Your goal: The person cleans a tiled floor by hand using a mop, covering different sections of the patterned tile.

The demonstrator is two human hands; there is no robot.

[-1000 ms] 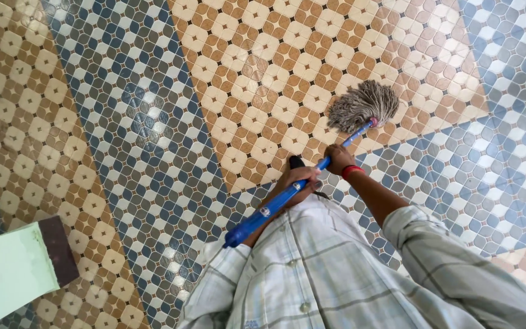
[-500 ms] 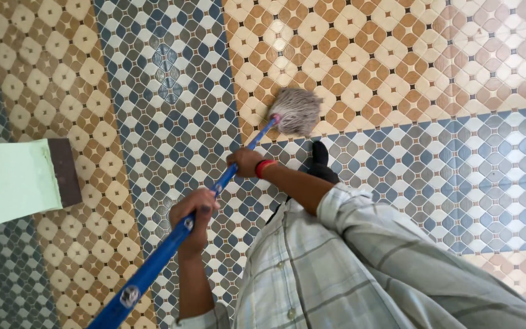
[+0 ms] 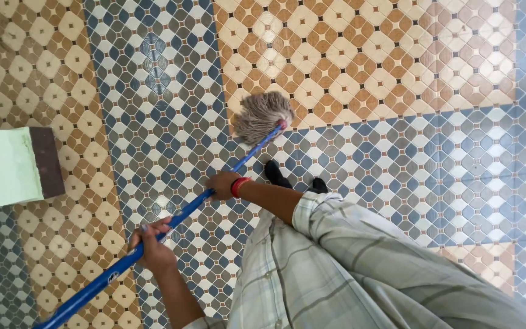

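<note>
I look down at a mop with a blue handle (image 3: 248,156) and a grey-brown string head (image 3: 262,116) resting on the patterned tile floor (image 3: 397,91). My right hand (image 3: 223,184), with a red band at the wrist, grips the handle about a third of the way up from the head. My left hand (image 3: 151,245) grips the handle lower in the picture, toward its upper end. The handle runs from the bottom left up to the mop head near the middle. My plaid shirt (image 3: 336,268) fills the bottom right.
A pale green wall corner with a dark brown base strip (image 3: 44,161) juts in from the left edge. My dark shoes (image 3: 275,173) show just below the mop head. The floor has tan and blue-grey tile bands.
The mop head has swept leftward from the tan tiles onto the border with the blue-grey band. Both hands and the handle shifted left and down in the view.
</note>
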